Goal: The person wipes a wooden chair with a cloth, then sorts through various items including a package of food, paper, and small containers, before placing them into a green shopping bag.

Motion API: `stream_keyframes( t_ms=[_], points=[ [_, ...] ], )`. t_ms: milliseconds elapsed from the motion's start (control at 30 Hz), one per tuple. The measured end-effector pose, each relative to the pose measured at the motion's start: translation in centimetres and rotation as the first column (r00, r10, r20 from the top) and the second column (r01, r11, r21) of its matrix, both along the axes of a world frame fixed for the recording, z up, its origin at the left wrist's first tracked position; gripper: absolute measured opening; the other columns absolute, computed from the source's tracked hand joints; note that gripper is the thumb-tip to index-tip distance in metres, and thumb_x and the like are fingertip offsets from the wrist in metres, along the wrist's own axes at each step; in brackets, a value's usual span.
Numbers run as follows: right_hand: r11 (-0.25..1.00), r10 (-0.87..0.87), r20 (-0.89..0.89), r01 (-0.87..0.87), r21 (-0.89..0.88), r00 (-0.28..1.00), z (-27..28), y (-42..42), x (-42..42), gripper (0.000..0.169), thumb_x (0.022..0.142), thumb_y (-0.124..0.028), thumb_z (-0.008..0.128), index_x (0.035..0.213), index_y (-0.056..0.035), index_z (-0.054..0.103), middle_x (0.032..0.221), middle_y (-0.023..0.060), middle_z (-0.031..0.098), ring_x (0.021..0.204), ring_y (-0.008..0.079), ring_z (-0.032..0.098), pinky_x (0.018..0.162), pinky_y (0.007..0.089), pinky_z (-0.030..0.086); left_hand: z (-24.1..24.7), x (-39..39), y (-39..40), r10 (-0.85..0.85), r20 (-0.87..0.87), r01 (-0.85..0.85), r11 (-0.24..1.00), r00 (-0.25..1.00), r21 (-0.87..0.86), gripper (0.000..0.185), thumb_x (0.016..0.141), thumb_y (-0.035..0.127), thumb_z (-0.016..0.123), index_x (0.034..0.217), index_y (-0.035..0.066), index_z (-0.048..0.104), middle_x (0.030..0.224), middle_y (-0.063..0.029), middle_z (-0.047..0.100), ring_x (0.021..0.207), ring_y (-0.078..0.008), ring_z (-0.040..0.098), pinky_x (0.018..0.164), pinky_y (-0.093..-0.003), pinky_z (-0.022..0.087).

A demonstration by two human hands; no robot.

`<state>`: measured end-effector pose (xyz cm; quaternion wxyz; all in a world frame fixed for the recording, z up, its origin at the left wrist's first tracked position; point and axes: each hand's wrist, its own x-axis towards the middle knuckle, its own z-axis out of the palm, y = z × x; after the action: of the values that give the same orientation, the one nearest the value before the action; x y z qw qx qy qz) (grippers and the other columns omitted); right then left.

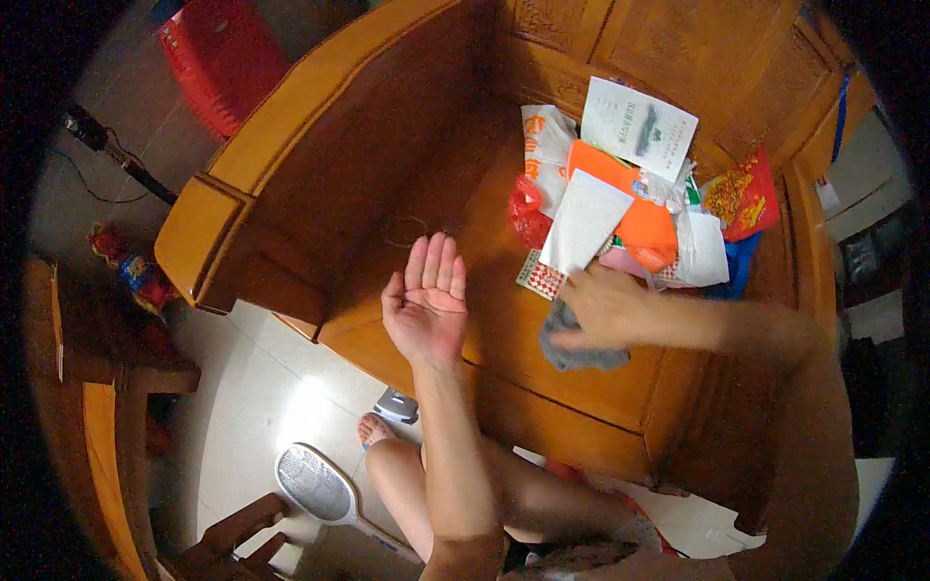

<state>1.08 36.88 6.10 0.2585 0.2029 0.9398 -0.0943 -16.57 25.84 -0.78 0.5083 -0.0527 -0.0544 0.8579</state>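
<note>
My left hand is held up in front of a wooden bench seat, palm towards me, fingers straight and nothing in it. To the right, my right hand is blurred over a crumpled grey cloth on the seat; whether the fingers grip it cannot be made out. Just beyond the right fingers lies a folded white paper. A red-and-white checked packet pokes out under that paper. Behind them an orange bag or cloth sits in a heap.
A printed booklet, a white plastic bag, a red plastic bag and a red snack bag share the heap. The bench's armrest rises at left. An electric mosquito racket lies on the tiled floor.
</note>
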Motion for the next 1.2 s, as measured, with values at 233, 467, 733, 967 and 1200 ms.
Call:
stream_keyframes(
  t_ms=[233, 467, 733, 967, 1200],
  points=[
    [0.948, -0.106, 0.044, 0.114, -0.298, 0.993, -2.5, -0.1, 4.5, 0.045, 0.059, -0.018, 0.061, 0.096, 0.0014, 0.044, 0.093, 0.0184, 0.05, 0.084, 0.0298, 0.052, 0.068, 0.0382, 0.045, 0.9, 0.1, 0.2, -0.002, 0.022, 0.003, 0.999, 1.0, -0.044, 0.041, 0.079, 0.022, 0.034, 0.108, -0.004, 0.044, 0.112, -0.0195, 0.044, 0.108, -0.0295, 0.04, 0.09, -0.0405, 0.033],
    [0.578, -0.52, -0.194, 0.175, -0.797, 0.832, 5.5, 6.2, -2.6, 0.04, 0.062, -0.009, 0.054, 0.101, -0.0028, 0.048, 0.084, 0.0011, 0.054, 0.076, 0.0095, 0.049, 0.066, 0.0255, 0.042, -0.1, -1.6, -1.2, 0.038, 0.013, -0.037, 0.995, 0.999, -0.093, 0.04, 0.079, 0.022, 0.035, 0.106, -0.004, 0.046, 0.11, -0.0186, 0.047, 0.106, -0.0288, 0.042, 0.089, -0.0402, 0.034],
    [0.709, -0.705, -0.507, 0.476, -0.521, 0.496, 2.3, 21.7, -12.4, 0.035, 0.063, -0.024, 0.054, 0.091, -0.0017, 0.053, 0.076, 0.0076, 0.055, 0.072, 0.0165, 0.053, 0.063, 0.0284, 0.042, -0.4, -2.1, -0.3, 0.0, 0.005, 0.001, 0.994, 1.0, -0.112, 0.038, 0.077, 0.021, 0.039, 0.107, -0.001, 0.045, 0.111, -0.0176, 0.046, 0.105, -0.0282, 0.044, 0.089, -0.041, 0.034],
    [0.795, -0.471, -0.368, 0.567, 0.219, 0.802, -7.7, 26.2, -19.7, 0.071, 0.074, -0.052, 0.039, 0.116, 0.0055, 0.032, 0.122, 0.0221, 0.03, 0.111, 0.0387, 0.031, 0.089, 0.0436, 0.03, -0.6, -2.4, 0.5, 0.0, 0.019, 0.003, 0.988, 1.0, -0.156, 0.04, 0.078, 0.024, 0.035, 0.104, -0.004, 0.049, 0.105, -0.0208, 0.049, 0.102, -0.0308, 0.046, 0.087, -0.0408, 0.035],
    [0.742, -0.323, -0.555, 0.569, 0.354, 0.767, -14.0, 28.0, -21.0, 0.044, 0.074, -0.015, 0.046, 0.116, -0.0075, 0.037, 0.113, 0.0219, 0.037, 0.103, 0.0392, 0.037, 0.081, 0.0426, 0.038, -0.5, -2.1, 1.2, -0.008, 0.002, 0.008, 0.975, 1.0, -0.224, 0.041, 0.079, 0.025, 0.034, 0.104, -0.004, 0.049, 0.105, -0.0212, 0.049, 0.101, -0.0314, 0.046, 0.087, -0.041, 0.036]
  ],
)
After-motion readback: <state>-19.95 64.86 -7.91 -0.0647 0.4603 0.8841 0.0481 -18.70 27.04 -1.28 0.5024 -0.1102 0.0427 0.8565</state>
